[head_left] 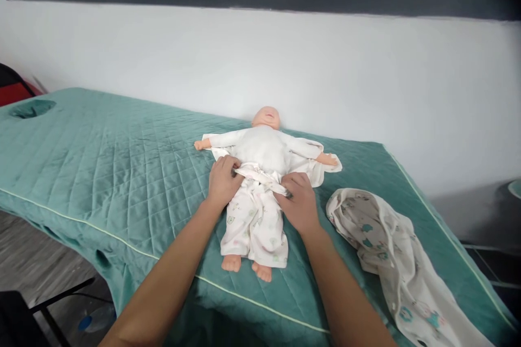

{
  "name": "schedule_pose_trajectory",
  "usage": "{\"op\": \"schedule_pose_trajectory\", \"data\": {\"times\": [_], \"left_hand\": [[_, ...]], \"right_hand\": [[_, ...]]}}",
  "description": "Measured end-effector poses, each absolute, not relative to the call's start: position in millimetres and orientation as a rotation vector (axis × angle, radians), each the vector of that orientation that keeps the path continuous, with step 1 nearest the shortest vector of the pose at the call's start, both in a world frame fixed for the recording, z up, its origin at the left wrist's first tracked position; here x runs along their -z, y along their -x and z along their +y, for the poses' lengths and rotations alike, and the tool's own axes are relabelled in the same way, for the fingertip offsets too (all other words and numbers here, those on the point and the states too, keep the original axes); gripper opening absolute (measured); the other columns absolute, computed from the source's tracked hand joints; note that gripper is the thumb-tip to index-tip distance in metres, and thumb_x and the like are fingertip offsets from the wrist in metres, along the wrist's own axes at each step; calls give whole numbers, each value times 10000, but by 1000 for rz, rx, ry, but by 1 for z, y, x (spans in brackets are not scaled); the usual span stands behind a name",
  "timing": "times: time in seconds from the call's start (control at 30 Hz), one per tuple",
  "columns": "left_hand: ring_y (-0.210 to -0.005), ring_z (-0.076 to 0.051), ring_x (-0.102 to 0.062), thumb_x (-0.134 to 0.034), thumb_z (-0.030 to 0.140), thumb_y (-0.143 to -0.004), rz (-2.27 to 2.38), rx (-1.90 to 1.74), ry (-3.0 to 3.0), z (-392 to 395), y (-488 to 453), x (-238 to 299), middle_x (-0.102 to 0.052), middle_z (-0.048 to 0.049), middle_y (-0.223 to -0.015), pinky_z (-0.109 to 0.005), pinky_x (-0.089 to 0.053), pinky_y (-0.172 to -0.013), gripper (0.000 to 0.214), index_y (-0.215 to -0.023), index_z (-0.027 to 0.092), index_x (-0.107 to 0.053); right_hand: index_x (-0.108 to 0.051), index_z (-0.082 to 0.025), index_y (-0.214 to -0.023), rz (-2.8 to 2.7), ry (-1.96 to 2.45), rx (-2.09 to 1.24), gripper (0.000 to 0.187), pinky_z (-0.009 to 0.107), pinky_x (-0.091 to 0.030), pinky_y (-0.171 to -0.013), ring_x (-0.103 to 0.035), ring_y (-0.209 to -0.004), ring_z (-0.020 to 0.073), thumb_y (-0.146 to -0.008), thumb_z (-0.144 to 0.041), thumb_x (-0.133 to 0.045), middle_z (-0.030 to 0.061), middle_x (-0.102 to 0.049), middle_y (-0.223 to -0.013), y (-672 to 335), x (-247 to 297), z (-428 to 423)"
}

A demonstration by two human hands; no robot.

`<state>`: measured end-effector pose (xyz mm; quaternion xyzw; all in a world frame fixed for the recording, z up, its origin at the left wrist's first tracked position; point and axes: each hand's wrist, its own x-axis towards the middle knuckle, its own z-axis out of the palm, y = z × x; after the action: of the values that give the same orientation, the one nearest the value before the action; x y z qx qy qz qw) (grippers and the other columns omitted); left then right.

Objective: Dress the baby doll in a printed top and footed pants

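A baby doll (264, 149) lies on its back with arms spread, its head toward the wall and its feet toward me. It wears patterned white pants (254, 222), and an opened white top (315, 169) is spread beneath its arms and torso. My left hand (225, 179) pinches the waistband at one side of the doll's waist. At the other side, my right hand (299, 198) is closed on the same waistband. Between my hands the band is bunched and slightly slanted. The fingertips are partly hidden by cloth.
A green quilted cover (142, 173) lies over the bed, with a hole (32, 109) at its far left. A printed baby garment (391, 260) lies crumpled at the right. Behind is a white wall (203, 59). A plastic bottle (97, 320) is on the floor, lower left.
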<state>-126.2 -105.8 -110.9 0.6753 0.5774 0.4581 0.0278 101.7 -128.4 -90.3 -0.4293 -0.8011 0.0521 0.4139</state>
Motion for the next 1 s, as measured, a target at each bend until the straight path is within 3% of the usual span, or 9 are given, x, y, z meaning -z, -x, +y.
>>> {"op": "schedule_pose_trajectory", "data": {"times": [0.33, 0.57, 0.73, 1.0], "left_hand": [[-893, -217, -532, -565, 90, -811, 1605, -1531, -2160, -81, 116, 107, -589, -27, -881, -353, -444, -833, 157, -842, 231, -504], [-902, -225, -527, -559, 89, -806, 1549, -1528, -2166, -54, 111, 103, -572, -34, -884, -366, -441, -839, 158, -830, 232, -495], [-944, -225, -538, -552, 73, -795, 1522, -1553, -2114, -47, 110, 104, -575, -42, -938, -359, -449, -867, 218, -956, 219, -568], [-1037, -241, -534, -624, 162, -843, 1576, -1533, -2018, -65, 110, 107, -586, -50, -1017, -394, -441, -966, 98, -912, 225, -595]], "right_hand": [[-508, -247, -756, -1932, 1139, -232, 185, 409, -427, -839, -506, -902, 244, -925, -263, -582, 35, -568, -859, -100, 99, -102], [-493, -252, -768, -1895, 1216, -168, 155, 414, -432, -851, -489, -935, 258, -904, -217, -557, 45, -555, -885, -97, 102, -82], [-483, -252, -763, -1902, 1202, -147, 157, 426, -425, -862, -484, -934, 262, -902, -214, -545, 48, -552, -884, -97, 105, -73], [-491, -262, -786, -1865, 1227, -165, 115, 435, -432, -880, -491, -952, 262, -883, -220, -536, 49, -570, -913, -97, 107, -78]]}}
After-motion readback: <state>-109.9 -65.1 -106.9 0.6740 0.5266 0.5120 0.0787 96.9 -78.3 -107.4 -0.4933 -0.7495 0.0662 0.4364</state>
